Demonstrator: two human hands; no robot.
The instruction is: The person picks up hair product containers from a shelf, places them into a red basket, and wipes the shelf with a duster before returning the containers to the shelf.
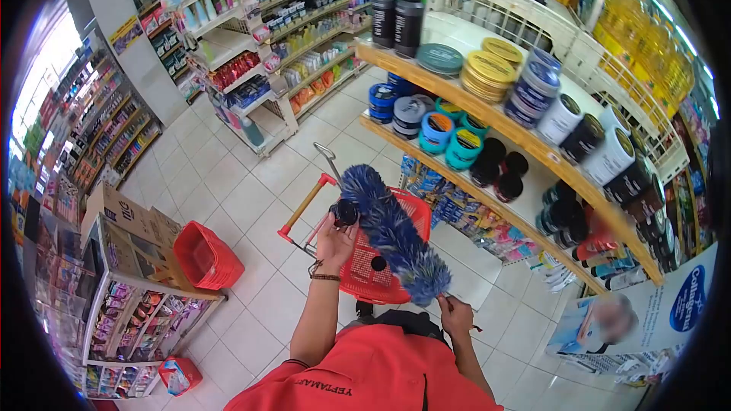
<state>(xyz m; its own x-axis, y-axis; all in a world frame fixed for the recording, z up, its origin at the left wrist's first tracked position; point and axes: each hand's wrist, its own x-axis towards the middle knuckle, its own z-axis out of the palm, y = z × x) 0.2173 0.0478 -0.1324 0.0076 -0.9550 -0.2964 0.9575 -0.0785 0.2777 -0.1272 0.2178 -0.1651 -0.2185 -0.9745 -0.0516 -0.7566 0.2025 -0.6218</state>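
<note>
Tiled shop floor (251, 202) lay below. Left hand (335, 245) grasped dark jar (345, 212), just beside blue duster (392, 232). Duster slanted over red basket (416, 215), long axis running down rightward to right hand (455, 316), which gripped its lower end.

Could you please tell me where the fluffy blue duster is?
In the head view, the fluffy blue duster slants across the centre over the red plastic basket, right of the left hand, its lower end in the right hand.
</note>
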